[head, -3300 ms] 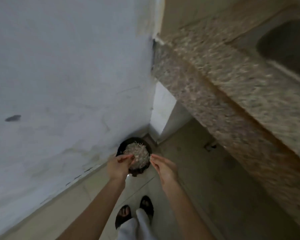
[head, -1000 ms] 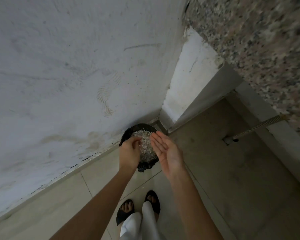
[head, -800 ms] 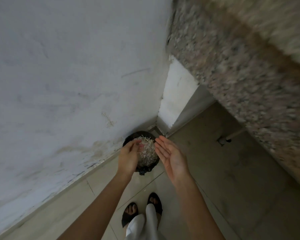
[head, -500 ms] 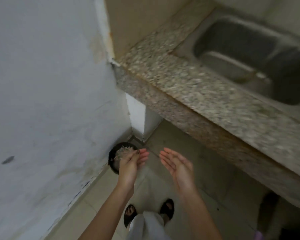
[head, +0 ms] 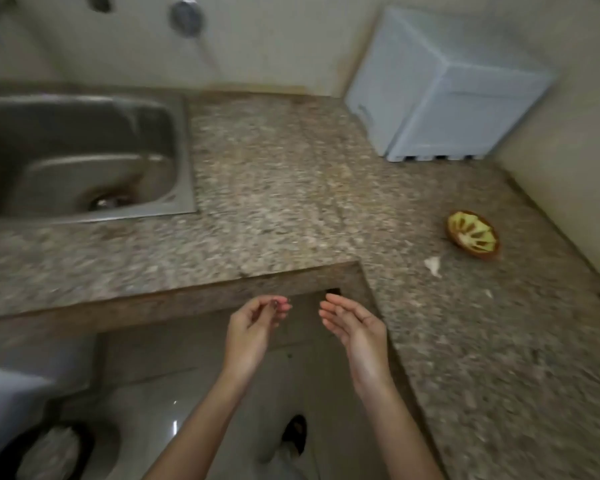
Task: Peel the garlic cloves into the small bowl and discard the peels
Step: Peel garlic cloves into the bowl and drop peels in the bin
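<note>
My left hand (head: 257, 320) and my right hand (head: 352, 322) hover side by side below the inner corner of the granite counter (head: 274, 188). The left fingers curl loosely, with a tiny speck at the fingertips that I cannot identify. The right palm is flat and bare. A small brown bowl (head: 473, 239) with pale yellow-green pieces sits on the counter at the right, far from both hands. A white garlic peel scrap (head: 433, 265) lies beside it. The black bin (head: 54, 452), full of pale peels, stands on the floor at the lower left.
A steel sink (head: 80, 154) is set in the counter at the left. A white box-shaped appliance (head: 444, 88) stands at the back right corner. Walls close the back and right sides. My sandalled foot (head: 293, 436) is on the tiled floor between my arms.
The view swung up and right from the bin at the wall to the counter. Both hands lifted away from the bin and now hang in front of the counter's corner.
</note>
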